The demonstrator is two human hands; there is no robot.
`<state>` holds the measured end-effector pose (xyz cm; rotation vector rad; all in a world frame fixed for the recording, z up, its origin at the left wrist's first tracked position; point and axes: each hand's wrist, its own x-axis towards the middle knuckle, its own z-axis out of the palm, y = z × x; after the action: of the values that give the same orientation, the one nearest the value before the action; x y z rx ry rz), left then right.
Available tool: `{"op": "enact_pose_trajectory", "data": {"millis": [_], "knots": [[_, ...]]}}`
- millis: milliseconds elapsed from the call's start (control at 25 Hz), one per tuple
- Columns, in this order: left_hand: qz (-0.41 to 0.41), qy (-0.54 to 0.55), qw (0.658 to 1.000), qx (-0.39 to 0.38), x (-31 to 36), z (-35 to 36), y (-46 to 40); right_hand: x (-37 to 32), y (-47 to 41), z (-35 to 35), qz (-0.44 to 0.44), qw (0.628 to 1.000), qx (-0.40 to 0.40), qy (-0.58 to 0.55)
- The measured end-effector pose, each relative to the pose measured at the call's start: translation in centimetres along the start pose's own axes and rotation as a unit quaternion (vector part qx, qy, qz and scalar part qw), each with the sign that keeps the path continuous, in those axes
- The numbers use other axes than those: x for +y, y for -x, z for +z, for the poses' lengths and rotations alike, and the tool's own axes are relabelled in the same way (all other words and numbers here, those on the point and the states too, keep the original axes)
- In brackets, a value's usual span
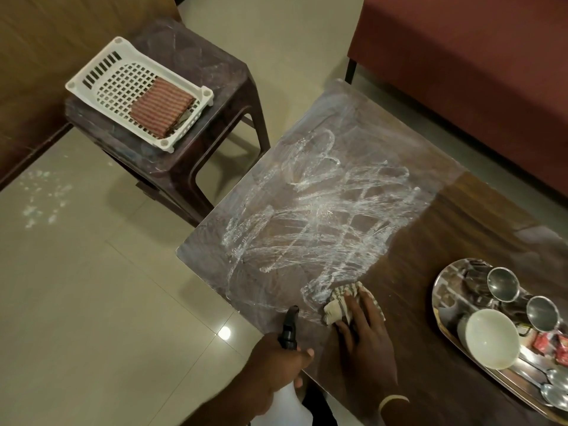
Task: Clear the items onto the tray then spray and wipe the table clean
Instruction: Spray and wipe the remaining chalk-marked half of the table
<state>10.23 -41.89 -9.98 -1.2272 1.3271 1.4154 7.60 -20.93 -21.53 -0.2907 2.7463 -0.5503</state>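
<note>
Tray point(442, 321) cut off at right edge

We count one wooden table point(430, 229). At its right edge sits one steel tray point(442, 290). On that tray we count two steel cups point(504, 284), one white bowl point(491, 342), two spoons point(553, 385) and at least one red packet point(542, 342); the tray's far end is cut off, so further items cannot be counted. Near the table's near edge we count one cloth point(338, 305) and one spray bottle point(290, 330). Two hands are in view. Beyond the table's left corner stands one plastic stool point(196, 142), carrying one white basket point(101, 78) with one folded striped cloth point(163, 109).
</note>
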Motion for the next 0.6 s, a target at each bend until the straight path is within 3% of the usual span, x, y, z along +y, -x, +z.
{"op": "enact_pose_trajectory", "data": {"millis": [240, 320, 440, 600], "knots": [[0.048, -0.038, 0.998, 0.028, 0.7, -0.1, 0.5, -0.5, -0.4, 0.5, -0.033, 0.999, 0.020, 0.031], [0.129, -0.061, 0.989, 0.032, 0.7, 0.2, 0.7, -0.4, -0.8, 0.2, -0.064, 0.996, -0.007, 0.068], [0.303, -0.131, 0.940, 0.085, 0.9, 0.4, 1.1, 0.5, -3.1, -0.9, -0.101, 0.991, -0.023, 0.086], [0.381, -0.152, 0.901, 0.141, 1.6, 0.7, 0.6, 0.9, -6.9, -1.5, -0.100, 0.988, -0.019, 0.117]]}}
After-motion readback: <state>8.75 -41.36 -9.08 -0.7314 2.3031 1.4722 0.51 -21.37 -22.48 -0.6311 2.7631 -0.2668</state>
